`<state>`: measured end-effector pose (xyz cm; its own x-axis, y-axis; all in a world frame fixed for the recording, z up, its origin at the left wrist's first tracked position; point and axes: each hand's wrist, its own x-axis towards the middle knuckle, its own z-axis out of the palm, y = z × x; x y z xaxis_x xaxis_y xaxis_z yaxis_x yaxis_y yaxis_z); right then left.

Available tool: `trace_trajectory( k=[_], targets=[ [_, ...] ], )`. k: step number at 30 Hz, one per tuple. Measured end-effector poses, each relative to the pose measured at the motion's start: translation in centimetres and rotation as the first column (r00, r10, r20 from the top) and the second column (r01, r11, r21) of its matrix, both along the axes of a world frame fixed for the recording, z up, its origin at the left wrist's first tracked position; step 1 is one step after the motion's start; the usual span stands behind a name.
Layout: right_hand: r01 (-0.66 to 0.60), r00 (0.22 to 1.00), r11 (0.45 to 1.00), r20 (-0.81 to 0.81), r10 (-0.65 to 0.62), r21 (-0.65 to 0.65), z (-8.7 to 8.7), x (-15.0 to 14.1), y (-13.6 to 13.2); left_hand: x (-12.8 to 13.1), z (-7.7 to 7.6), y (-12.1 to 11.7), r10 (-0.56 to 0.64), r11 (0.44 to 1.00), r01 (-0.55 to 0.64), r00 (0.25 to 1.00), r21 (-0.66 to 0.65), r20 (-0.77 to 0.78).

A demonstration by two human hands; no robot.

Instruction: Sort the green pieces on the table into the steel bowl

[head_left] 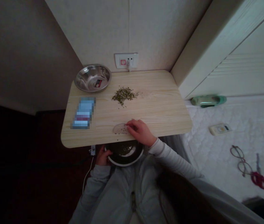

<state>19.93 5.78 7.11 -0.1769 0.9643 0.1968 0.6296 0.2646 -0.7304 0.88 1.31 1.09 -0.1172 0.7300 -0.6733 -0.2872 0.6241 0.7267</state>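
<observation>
My left hand (103, 156) grips the left rim of a bowl (124, 164), which sits below the table's front edge against my body. Small dark green grains lie inside the bowl. Over the table's front edge my right hand (142, 132) is closed, its thumb and fingers pinched at the right end of a clear, flat oval piece (120, 128). A few grains lie on or around that piece; its exact kind cannot be made out. Farther back on the wooden table (159, 112) a loose pile of green grains (124, 95) is spread out.
At the table's back left stands a steel basin (93, 77), with a phone (84, 112) in front of it. A wall socket (126, 60) holds a plug. On the white bed to the right lie a green bottle (208, 100), a remote (220, 128), glasses (241, 160) and red-handled scissors (259, 180).
</observation>
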Motion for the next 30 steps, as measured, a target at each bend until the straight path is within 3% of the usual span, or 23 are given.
trace_trajectory(
  k=[13, 18, 30],
  targets=[
    [0.006, 1.0, 1.0, -0.021, -0.006, 0.0, 0.0, 0.2, -0.2, -0.1, 0.1, 0.1, 0.021, 1.0, -0.021, 1.0, -0.015, -0.002],
    [-0.041, 0.999, 0.999, 0.018, 0.041, 0.005, -0.1, -0.1, -0.3, -0.3, 0.2, 0.1, -0.017, 1.0, 0.017, 1.0, -0.009, -0.018],
    [-0.153, 0.986, 0.988, 0.071, 0.151, 0.025, 0.0, -0.7, -0.7, -0.1, 1.0, 0.2, 0.035, 0.999, -0.035, 0.999, -0.003, 0.008]
  ],
)
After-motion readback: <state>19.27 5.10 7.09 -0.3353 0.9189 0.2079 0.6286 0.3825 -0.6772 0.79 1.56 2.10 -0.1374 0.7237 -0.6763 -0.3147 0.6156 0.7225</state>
